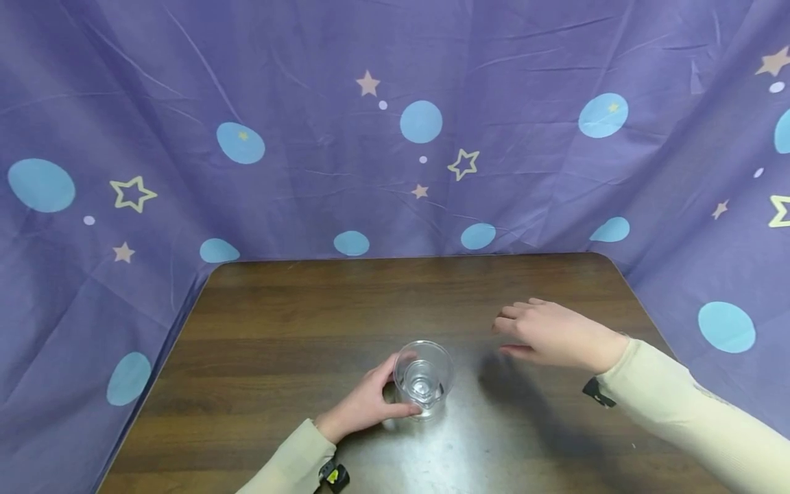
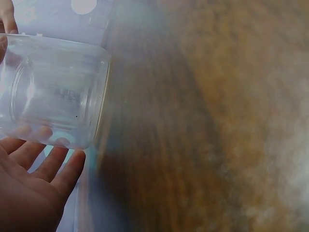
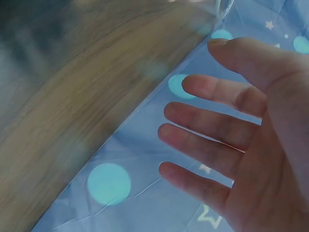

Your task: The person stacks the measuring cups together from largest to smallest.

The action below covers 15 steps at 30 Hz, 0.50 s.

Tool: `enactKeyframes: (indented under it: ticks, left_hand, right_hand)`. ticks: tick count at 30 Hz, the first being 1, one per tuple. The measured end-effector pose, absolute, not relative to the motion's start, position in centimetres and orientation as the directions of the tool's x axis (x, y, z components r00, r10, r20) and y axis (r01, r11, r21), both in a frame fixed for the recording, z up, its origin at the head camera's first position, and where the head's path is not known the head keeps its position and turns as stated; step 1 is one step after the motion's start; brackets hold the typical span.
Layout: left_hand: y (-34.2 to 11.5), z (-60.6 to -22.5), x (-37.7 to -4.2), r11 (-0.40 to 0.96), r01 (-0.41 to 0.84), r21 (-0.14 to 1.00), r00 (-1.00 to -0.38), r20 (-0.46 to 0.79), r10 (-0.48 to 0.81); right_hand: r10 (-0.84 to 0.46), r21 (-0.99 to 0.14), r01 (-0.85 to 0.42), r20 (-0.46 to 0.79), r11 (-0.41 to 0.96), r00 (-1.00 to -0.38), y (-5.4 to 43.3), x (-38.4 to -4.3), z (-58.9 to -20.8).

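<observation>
A clear, see-through cup (image 1: 424, 381) stands upright near the middle of the table, its round mouth facing up. My left hand (image 1: 370, 398) holds it from the left side, thumb at the near side and fingers round the far side. In the left wrist view the fingers (image 2: 69, 176) lie along the wall of the cup (image 2: 58, 92), close to its rounded base. Off to the right of the cup, my right hand (image 1: 549, 334) hovers over the table and casts a shadow on it. Its fingers (image 3: 207, 116) are spread and relaxed, with nothing between them.
The brown wood-grain table (image 1: 296, 302) has rounded far corners. A purple cloth (image 1: 308, 137) with stars and blue dots hangs behind it and along both sides. Dark bands (image 1: 597, 392) sit at both wrists, below pale sleeves.
</observation>
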State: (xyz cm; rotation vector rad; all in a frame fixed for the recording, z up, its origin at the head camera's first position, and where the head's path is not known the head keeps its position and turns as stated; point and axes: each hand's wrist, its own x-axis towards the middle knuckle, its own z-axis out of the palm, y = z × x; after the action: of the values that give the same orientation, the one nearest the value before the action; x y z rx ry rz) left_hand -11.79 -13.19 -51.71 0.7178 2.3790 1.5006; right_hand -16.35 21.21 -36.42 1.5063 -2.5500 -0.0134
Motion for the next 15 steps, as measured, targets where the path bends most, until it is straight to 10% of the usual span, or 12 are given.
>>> enactKeyframes:
  ticks: [15]
  left_hand:
    - [-13.2, -51.5, -11.6, 0.355, 0.288, 0.889, -0.848, 0.065, 0.526]
  right_hand:
    - [-0.788, 0.069, -0.794, 0.198, 0.604, -0.582, 26.3, -16.7, -37.4]
